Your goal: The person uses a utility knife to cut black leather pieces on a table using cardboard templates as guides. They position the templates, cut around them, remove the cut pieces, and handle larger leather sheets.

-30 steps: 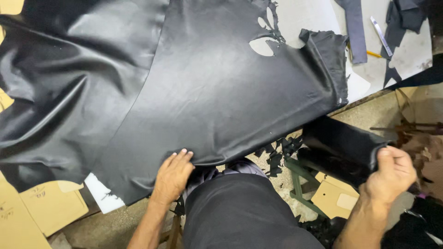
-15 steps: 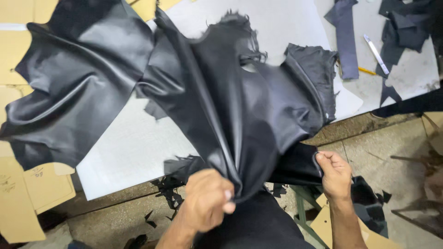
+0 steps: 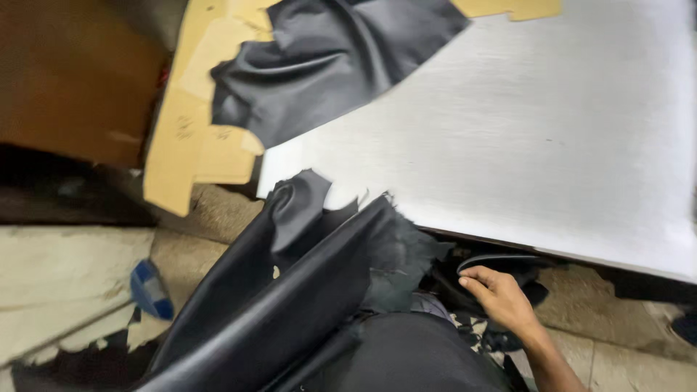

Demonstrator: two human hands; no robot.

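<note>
White cutting table fills the upper right, its front edge running diagonally above my lap. Black leather hide is bunched and folded, draped off the table's near corner down across my lap toward lower left. My right hand sits below the table edge, fingers curled loosely, fingertips touching a dark strip tucked under the table; can't tell if it's actually gripped. Left hand is out of view. Second black leather piece lies on the table's far left corner, overlapping tan cardboard patterns. Black scraps litter the floor at lower left, near a blue object.
</note>
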